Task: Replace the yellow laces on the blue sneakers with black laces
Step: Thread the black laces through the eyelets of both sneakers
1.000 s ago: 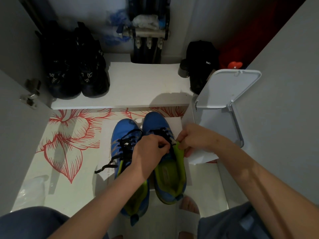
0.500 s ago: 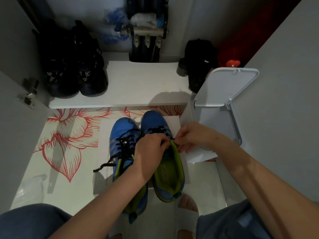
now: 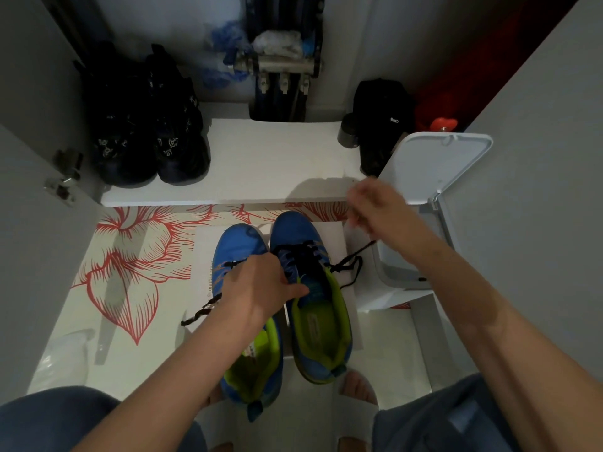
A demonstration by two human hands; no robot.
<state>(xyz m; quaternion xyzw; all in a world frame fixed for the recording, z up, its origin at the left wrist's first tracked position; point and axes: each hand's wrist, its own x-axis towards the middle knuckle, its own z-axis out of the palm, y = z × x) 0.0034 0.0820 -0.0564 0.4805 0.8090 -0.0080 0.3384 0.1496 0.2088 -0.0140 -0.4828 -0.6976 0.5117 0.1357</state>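
Note:
Two blue sneakers with green lining stand side by side on the floor, toes pointing away from me. The right sneaker point(image 3: 315, 288) carries a black lace point(image 3: 350, 261) through its eyelets. My right hand point(image 3: 375, 207) is raised up and to the right, blurred, pinching the end of that lace, which runs taut from the shoe's right side. My left hand point(image 3: 257, 285) holds the tongue area of the right sneaker, covering part of the left sneaker point(image 3: 239, 252). A loose black lace end point(image 3: 204, 311) of the left sneaker lies on the floor to the left.
A white pedal bin point(image 3: 421, 177) with its lid up stands close on the right. Beyond the sneakers is a low white shelf point(image 3: 261, 168) with black shoes point(image 3: 146, 135) at left and a black bag point(image 3: 381, 119) at right. Red flower floor pattern point(image 3: 130, 265). My sandalled foot point(image 3: 355, 389) is just behind the right sneaker.
My right hand has moved up and to the right from the shoe's tongue, drawing the black lace out taut. My left hand stays on the shoe.

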